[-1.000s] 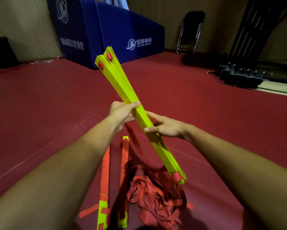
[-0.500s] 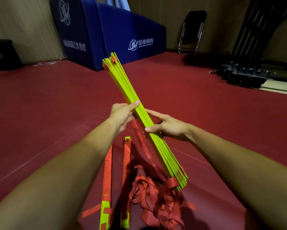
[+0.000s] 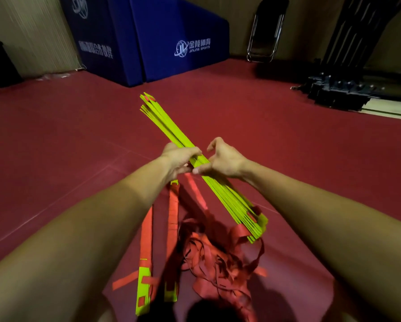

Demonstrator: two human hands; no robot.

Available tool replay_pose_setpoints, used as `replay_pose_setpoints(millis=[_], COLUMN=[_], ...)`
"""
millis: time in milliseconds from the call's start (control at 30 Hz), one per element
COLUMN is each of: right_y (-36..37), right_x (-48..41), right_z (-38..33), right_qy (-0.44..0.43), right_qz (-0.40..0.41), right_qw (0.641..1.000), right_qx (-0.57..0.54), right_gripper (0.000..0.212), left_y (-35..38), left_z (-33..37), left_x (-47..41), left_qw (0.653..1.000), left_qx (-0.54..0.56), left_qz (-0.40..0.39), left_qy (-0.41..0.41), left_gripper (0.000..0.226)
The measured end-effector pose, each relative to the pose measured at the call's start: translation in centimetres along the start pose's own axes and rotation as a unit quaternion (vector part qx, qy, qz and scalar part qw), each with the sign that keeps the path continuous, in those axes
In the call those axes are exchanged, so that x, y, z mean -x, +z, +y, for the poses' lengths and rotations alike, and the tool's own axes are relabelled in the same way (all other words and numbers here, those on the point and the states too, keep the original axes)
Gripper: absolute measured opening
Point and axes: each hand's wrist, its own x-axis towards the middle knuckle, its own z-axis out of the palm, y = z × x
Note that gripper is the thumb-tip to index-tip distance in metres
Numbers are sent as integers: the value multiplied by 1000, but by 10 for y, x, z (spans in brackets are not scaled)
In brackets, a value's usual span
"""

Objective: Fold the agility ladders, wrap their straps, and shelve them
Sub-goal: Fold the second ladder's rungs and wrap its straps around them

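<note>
Ladder: we count one yellow rung bundle [image 3: 220,194], held aloft over the floor; two strap-wrapped rungs [image 3: 145,240] lie flat below it.
Straps: one red tangle [image 3: 218,261].
Left hand [image 3: 179,159]: fingers curled round the bundle.
Right hand [image 3: 225,159]: thumb on the bundle, fingers arched; we cannot tell whether it grips.
Room: red floor [image 3: 55,135], two blue mats [image 3: 160,31], one folding chair [image 3: 264,31].

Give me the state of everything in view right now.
rung bundle, stacked, tilted, held off the floor.
left hand, grips the bundle.
right hand, thumb on the bundle, fingers arched off.
red straps, loose, tangled on floor.
floor rungs, two lying flat.
folding chair, folded, by the wall.
</note>
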Motion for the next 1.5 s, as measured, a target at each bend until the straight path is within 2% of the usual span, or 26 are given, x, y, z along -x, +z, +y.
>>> replay_pose_setpoints(millis=[67,167,200,267,367,433,533,633,667,733,800,867,933,1033,1167,1300,1367,1433,1500], right_y=[-7,-18,-18,-17,-17,-14,-12,-26,-31,-36,-37,-37,-37,-30,-17,-24,-33,-38,-38], right_x=[3,16,19,19,18,17,19,21,22,26,27,29,30,34,34,35,38,40,42], right_z=[-4,-10,-9,-6,-9,-10,-11,-7,-4,0,1,-3,-9,-16,-14,-10,-16,-21,-22], right_qy=[2,50,60,62,62,61,66,105,117,132,140,122,102,102,92,23,-25,-46,-50], right_qz=[-58,-183,-213,-215,-185,-182,-196,-295,-338,-382,-355,-298,-253,-251,-228,-248,-257,-287,-319], right_qw=[998,982,975,973,975,975,971,941,929,915,923,940,948,938,932,929,927,921,906], right_qx=[-25,-18,-22,-54,-106,-110,-120,-130,-100,-6,57,114,165,215,265,272,271,258,275], right_gripper=[60,35,35,48,47,43,43,42,44,63,72,66,78,96,99,137,131,108,81], left_y=[-2,-9,-12,-16,-16,-14,-15,-16,-16,-17,-20,-20,-18,-16,-12,-11,-14,-17,-20], left_z=[1,2,2,1,0,-1,0,4,4,3,-1,-5,-5,-3,-6,-8,-8,-9,-10], left_x=[-2,-5,-7,-11,-10,-7,-8,-13,-14,-17,-22,-25,-27,-31,-36,-37,-38,-40,-42], left_qw=[999,997,996,996,992,991,992,993,993,992,990,991,991,991,989,989,989,990,991], left_qx=[18,40,46,72,97,46,55,95,103,118,129,124,117,118,124,127,127,121,112], left_qz=[26,63,73,61,-39,-70,-52,-9,8,32,38,44,53,65,68,61,65,71,70], left_qy=[-5,-5,-1,-9,-69,-101,-102,-74,-62,-40,-33,-35,-34,-29,-29,-33,-31,-32,-34], left_gripper=[12,16,19,20,28,17,18,17,17,23,25,24,28,21,28,30,35,39,25])
